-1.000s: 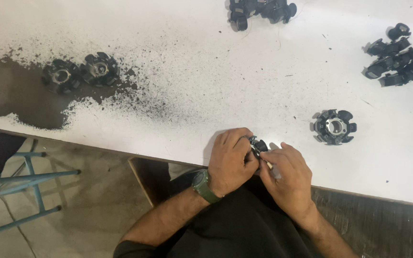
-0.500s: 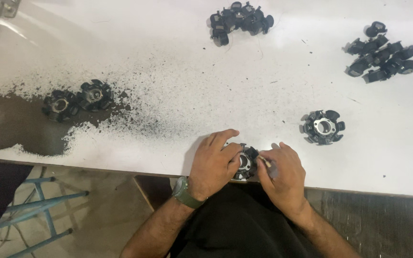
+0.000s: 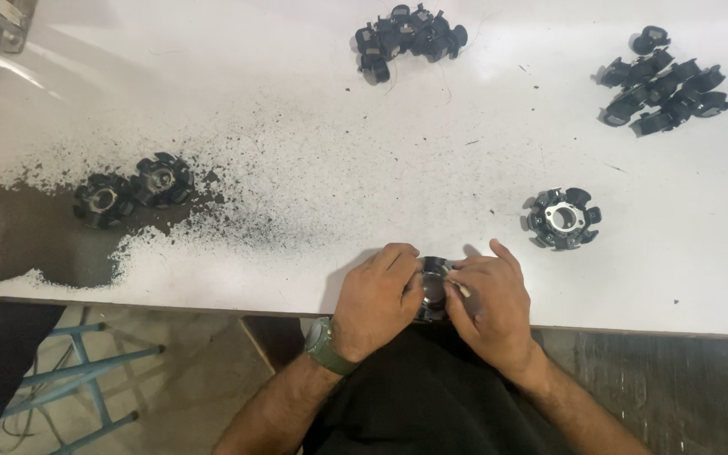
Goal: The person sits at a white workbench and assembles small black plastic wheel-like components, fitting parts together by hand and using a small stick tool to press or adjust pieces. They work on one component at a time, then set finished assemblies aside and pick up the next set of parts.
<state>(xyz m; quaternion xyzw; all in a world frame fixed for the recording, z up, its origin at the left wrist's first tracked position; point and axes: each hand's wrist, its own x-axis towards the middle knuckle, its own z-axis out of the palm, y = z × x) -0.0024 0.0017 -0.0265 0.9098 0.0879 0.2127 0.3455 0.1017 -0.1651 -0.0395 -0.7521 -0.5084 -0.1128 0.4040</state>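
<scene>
At the near edge of the white table [image 3: 313, 109], both my hands close around one small black round part [image 3: 433, 291]. My left hand [image 3: 378, 299], with a green watch on its wrist, grips the part from the left. From the right, my right hand [image 3: 489, 305] holds it too, with a thin pale sliver between its fingers. Most of the part is hidden by my fingers. A black ring-shaped part with lobes and a pale centre [image 3: 563, 218] lies on the table just beyond my right hand.
Two similar black ring parts [image 3: 132, 189] sit at the left in a spread of dark powder [image 3: 27, 240]. Piles of small black pieces lie at the far centre [image 3: 406, 34] and far right [image 3: 663, 84]. A blue metal frame [image 3: 86, 371] stands below the table's left side.
The view shifted, so the table sits lower in frame. My hands stayed together at the table edge, turning the black part between them.
</scene>
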